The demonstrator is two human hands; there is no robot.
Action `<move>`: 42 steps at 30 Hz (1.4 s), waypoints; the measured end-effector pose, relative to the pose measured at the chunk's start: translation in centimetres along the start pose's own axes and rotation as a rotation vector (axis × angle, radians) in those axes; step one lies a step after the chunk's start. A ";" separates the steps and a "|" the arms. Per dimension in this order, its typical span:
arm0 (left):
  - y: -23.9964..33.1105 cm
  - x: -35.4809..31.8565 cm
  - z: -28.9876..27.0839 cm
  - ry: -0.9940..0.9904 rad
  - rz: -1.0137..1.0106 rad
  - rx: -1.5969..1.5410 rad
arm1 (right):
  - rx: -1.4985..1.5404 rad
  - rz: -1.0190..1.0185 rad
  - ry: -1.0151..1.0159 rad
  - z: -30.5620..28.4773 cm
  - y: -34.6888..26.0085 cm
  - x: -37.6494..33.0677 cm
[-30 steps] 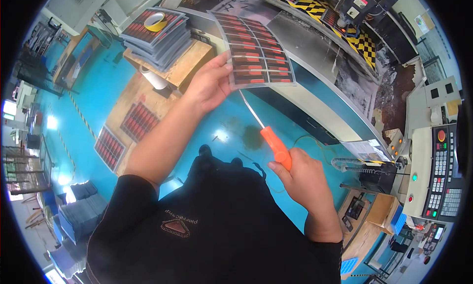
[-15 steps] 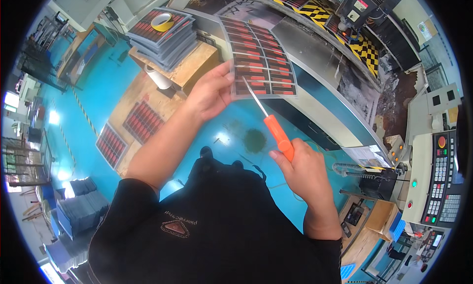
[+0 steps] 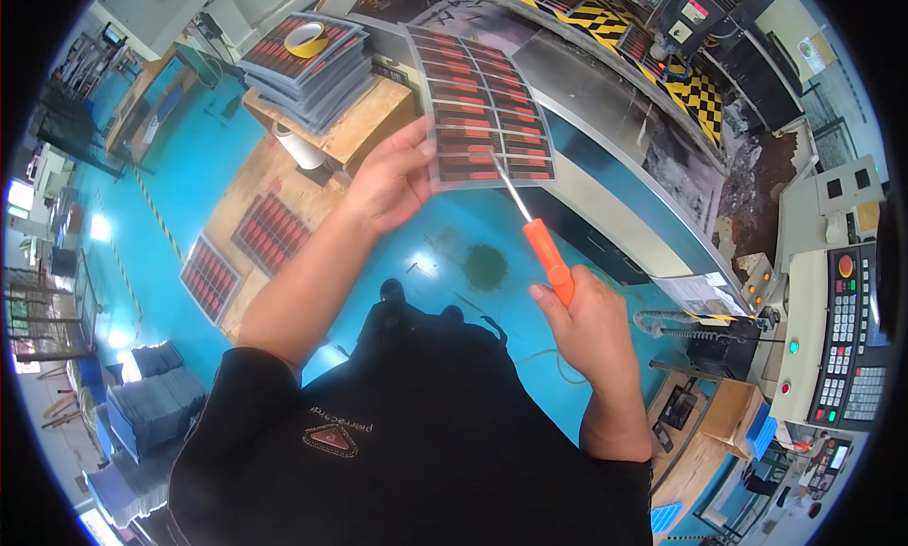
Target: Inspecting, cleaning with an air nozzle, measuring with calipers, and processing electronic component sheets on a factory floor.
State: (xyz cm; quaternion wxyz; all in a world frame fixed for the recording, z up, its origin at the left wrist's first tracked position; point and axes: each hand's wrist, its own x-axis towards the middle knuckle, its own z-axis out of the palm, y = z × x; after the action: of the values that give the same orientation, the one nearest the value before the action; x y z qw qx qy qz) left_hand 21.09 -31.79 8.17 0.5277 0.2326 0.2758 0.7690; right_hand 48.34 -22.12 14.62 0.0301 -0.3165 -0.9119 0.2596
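Note:
My left hand pinches the near left edge of a thin, bent panel with a grid of black and red strips. The panel is held up in front of the machine. In my right hand is a screwdriver-like tool with an orange handle and a slim metal shaft. The fingers wrap round the handle, and the shaft points up and left. Its tip lies over the lower middle of the panel; whether it touches the surface, I cannot tell.
A stack of similar panels stands on a wooden box at the upper left, with a yellow tape roll on top. Two panels lie on a wooden board below. A machine bed is ahead; a button control panel is at right.
The tool's tip has moved right across the panel, from its left part to near the middle. The panel and my left hand have shifted slightly left.

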 end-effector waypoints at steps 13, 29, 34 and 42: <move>0.3 -0.2 0.5 0.039 0.038 0.037 | 0.080 -0.051 0.024 0.5 1.5 -1.3; -0.2 -0.3 0.8 0.029 0.006 0.060 | 0.159 -0.072 -0.045 0.3 -0.5 1.5; 0.4 -0.2 -0.1 0.063 0.044 0.060 | 0.150 -0.113 -0.091 0.5 1.0 0.3; 1.6 -0.4 -1.2 0.094 0.096 0.053 | 0.140 -0.107 -0.167 0.1 2.8 -1.2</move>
State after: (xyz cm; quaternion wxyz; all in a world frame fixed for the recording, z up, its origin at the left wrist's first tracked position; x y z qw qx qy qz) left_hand 19.34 -32.81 8.27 0.4703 0.2233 0.3091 0.7959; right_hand 50.82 -20.98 13.33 -0.0103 -0.2416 -0.9065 0.3462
